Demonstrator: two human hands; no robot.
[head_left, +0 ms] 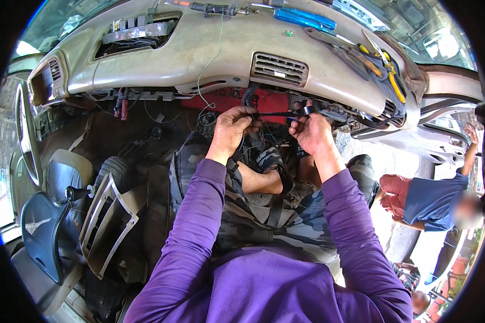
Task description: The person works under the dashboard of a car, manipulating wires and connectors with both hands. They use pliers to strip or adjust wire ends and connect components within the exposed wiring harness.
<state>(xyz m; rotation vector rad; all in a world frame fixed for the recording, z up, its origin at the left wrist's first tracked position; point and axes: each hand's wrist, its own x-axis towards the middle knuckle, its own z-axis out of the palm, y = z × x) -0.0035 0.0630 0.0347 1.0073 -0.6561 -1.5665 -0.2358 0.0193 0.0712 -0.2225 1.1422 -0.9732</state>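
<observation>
In front of the opened dashboard, my left hand [230,131] is closed, its fingertips pinching one end of a stretched black strip of tape [275,114]. The strip runs across to a roll of black tape [309,110] held in the fingers of my right hand [313,133]. Just above my left hand, a dark wrapped wiring harness [248,96] hangs from under the dashboard. Behind the tape lies a red surface [226,99]. Loose thin wires [206,119] dangle to the left of my left hand.
Blue-handled screwdrivers [306,19], yellow-handled pliers [395,83] and a corded probe-like tool [213,9] lie on the dashboard [221,54]. A loose trim frame [106,226] stands beside the gear lever [75,192]. Outside the open door at right is a person in a blue shirt [434,200].
</observation>
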